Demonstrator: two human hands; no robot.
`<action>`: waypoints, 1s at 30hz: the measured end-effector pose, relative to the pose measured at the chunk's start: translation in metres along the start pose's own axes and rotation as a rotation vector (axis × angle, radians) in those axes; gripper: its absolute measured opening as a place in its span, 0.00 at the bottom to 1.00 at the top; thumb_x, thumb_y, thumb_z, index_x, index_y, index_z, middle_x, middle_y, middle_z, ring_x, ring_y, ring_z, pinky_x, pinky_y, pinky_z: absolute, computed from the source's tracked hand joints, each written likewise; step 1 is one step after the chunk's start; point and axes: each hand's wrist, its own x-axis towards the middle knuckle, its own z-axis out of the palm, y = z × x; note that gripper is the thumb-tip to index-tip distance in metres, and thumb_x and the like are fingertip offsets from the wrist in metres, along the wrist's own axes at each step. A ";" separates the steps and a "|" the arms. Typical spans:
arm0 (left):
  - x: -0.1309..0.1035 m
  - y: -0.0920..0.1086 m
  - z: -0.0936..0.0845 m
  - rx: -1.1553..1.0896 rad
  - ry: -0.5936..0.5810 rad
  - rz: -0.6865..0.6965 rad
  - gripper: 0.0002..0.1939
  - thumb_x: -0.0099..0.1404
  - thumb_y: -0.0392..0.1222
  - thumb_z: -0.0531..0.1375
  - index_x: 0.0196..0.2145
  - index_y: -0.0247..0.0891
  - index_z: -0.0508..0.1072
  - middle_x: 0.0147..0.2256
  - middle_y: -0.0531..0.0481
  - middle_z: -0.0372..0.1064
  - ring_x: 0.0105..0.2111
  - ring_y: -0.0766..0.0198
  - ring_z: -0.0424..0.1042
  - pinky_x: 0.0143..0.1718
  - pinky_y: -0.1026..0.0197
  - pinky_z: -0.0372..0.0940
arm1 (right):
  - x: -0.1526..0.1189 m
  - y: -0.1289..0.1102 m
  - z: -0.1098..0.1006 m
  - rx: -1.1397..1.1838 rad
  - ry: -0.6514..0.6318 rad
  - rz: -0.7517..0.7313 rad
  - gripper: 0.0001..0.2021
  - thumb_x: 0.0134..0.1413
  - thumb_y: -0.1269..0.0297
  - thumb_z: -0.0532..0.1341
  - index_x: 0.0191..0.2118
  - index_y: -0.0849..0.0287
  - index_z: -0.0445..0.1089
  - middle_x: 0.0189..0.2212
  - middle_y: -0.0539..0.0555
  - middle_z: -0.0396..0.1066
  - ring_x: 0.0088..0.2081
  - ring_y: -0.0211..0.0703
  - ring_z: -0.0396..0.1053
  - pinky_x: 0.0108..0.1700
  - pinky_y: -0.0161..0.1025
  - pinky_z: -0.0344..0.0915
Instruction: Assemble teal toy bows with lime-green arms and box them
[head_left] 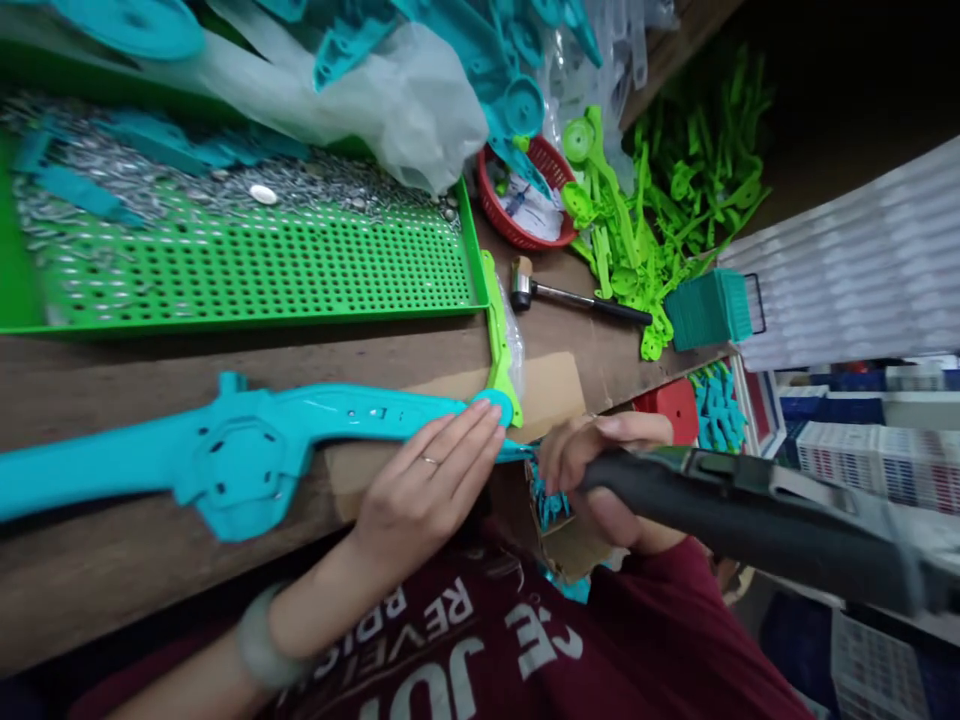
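Observation:
A long turquoise plastic part (247, 460) with a hexagonal hub lies along the front of the wooden bench. My left hand (427, 470) is closed over its right end, straight fingers pressed together on the rounded tip; the thumb is hidden. In my right hand (600, 465) is a black power screwdriver (712, 510), its body lying to the right. The screwdriver's front end points left, close to the end of the turquoise part; whether it touches a screw is hidden. A lime-green plastic arm (498, 335) lies just beyond my left fingertips, over a piece of cardboard (555, 395).
A green perforated tray (300, 270) of loose screws fills the back left. Behind my hands lie a rubber mallet (577, 298), a red basket (517, 235) and piled lime-green parts (622, 230). A teal block-shaped stack (709, 308) stands right, near the bench edge.

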 end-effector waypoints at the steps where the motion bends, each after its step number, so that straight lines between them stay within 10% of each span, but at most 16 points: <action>1: 0.000 0.000 0.000 0.003 0.007 0.001 0.15 0.70 0.26 0.58 0.53 0.24 0.72 0.55 0.35 0.73 0.58 0.48 0.72 0.55 0.49 0.70 | -0.001 0.003 0.000 0.016 -0.003 -0.017 0.20 0.60 0.62 0.61 0.57 0.46 0.60 0.22 0.43 0.61 0.21 0.37 0.66 0.25 0.36 0.70; 23: 0.008 -0.002 -0.008 0.014 -0.070 -0.012 0.13 0.72 0.32 0.56 0.52 0.27 0.73 0.55 0.37 0.74 0.57 0.50 0.73 0.54 0.50 0.72 | -0.006 0.024 -0.006 0.056 -0.170 -0.053 0.26 0.59 0.62 0.62 0.62 0.48 0.59 0.21 0.43 0.62 0.20 0.36 0.67 0.22 0.33 0.69; 30: 0.022 0.000 -0.008 0.066 -0.118 -0.022 0.14 0.72 0.30 0.52 0.48 0.29 0.76 0.51 0.40 0.77 0.52 0.54 0.76 0.48 0.53 0.72 | 0.022 -0.009 0.000 0.007 -0.176 0.054 0.21 0.60 0.59 0.62 0.57 0.47 0.62 0.19 0.41 0.62 0.17 0.35 0.63 0.19 0.34 0.61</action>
